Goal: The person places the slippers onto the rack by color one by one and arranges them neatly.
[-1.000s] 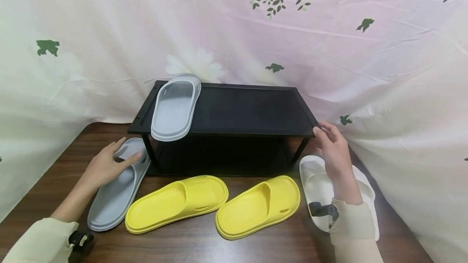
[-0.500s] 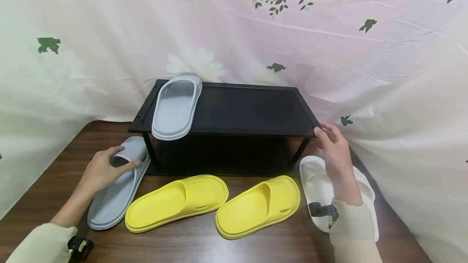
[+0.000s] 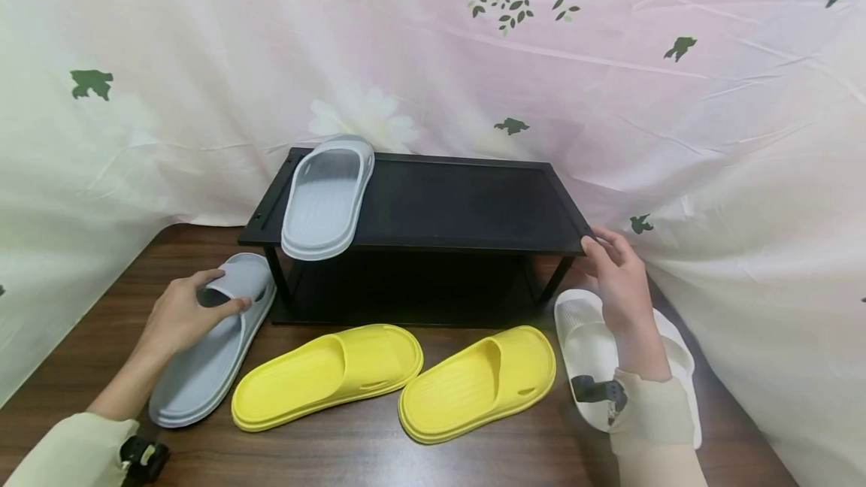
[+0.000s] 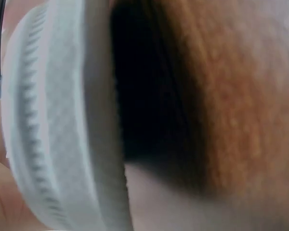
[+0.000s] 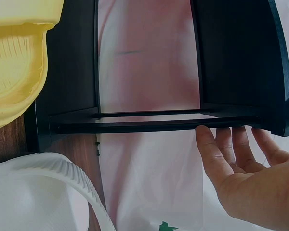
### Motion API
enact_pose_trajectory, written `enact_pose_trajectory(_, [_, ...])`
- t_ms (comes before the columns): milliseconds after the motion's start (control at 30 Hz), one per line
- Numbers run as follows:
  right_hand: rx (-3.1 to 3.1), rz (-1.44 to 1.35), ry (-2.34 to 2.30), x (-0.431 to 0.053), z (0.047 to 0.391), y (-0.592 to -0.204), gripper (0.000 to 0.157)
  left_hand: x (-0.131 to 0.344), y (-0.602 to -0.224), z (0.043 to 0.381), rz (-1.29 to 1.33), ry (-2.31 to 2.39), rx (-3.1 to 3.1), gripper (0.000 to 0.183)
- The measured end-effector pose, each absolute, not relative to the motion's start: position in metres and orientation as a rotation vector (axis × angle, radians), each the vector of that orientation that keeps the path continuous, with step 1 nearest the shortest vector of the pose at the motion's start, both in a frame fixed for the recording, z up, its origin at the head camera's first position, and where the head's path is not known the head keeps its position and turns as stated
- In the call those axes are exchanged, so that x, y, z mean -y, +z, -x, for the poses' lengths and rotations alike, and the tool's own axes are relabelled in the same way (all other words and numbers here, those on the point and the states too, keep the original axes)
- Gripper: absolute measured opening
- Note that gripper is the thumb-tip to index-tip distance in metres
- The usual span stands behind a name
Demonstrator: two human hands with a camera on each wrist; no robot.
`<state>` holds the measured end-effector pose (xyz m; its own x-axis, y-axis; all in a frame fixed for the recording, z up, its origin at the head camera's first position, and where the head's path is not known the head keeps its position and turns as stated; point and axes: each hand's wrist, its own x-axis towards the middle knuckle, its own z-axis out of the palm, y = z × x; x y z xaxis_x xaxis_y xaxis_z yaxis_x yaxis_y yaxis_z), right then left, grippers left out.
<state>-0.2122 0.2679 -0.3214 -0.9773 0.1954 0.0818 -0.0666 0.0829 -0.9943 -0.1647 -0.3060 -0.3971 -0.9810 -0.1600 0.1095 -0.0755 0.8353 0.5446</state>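
My left hand (image 3: 174, 316) straddles the strap of a grey slipper (image 3: 201, 374) on the table, thumb at one side of the strap and fingers at the other. In the left wrist view, this slipper's edge (image 4: 62, 115) fills the left part, blurred. A black two-tier rack (image 3: 460, 201) stands at the back with the other grey slipper (image 3: 321, 209) on the left of its top shelf. My right hand (image 3: 621, 288) holds the rack's front right corner. In the right wrist view its fingers (image 5: 241, 147) reach along the rack's end.
Two yellow slippers, the left one (image 3: 294, 385) and the right one (image 3: 453, 395), lie in front of the rack. White slippers (image 3: 588, 344) lie at the right, partly hidden under my right forearm. A patterned cloth (image 3: 433, 58) hangs behind and at both sides.
My left hand has closed onto the grey slipper's strap, and the slipper has shifted slightly to the left, away from the rack's leg. The right hand stays at the rack's corner.
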Motion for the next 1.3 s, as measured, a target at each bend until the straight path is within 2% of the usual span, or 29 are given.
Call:
enact_pose_trajectory(700, [2.191, 0.136, 1.981, -0.268, 0.212, -0.322, 0.057, 0.318, -0.373, 0.156, -0.26, -0.907, 2.615, 0.082])
enact_pose_trajectory(1300, [2.175, 0.142, 1.996, -0.266, 0.213, -0.321, 0.055, 0.329, -0.346, 0.148, -0.173, -0.988, 2.498, 0.074])
